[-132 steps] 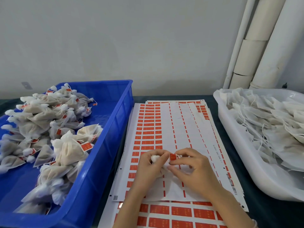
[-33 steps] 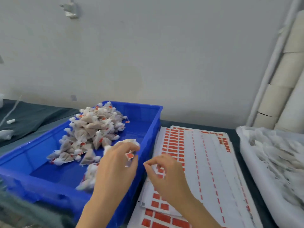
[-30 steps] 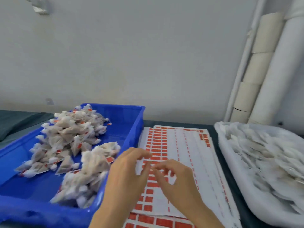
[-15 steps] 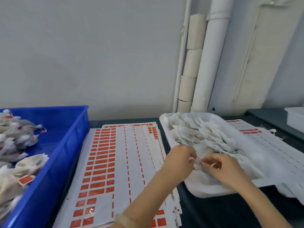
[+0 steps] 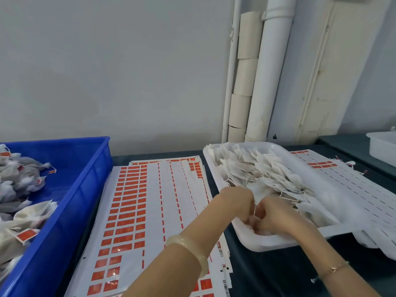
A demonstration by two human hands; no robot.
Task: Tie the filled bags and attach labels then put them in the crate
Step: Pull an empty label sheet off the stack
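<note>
The left hand and right hand curl together in the white tray's near corner, centre right, among untied bags. Whether they pinch one cannot be told. Label sheets lie to their left, and labelled bags fill the blue crate at the left edge.

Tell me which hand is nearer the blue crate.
Left. The left hand sits at the near-left edge of the white tray, across the label sheets from the blue crate; the right hand is beside it, farther right.

Even, soft light; hands perhaps motion-blurred.
</note>
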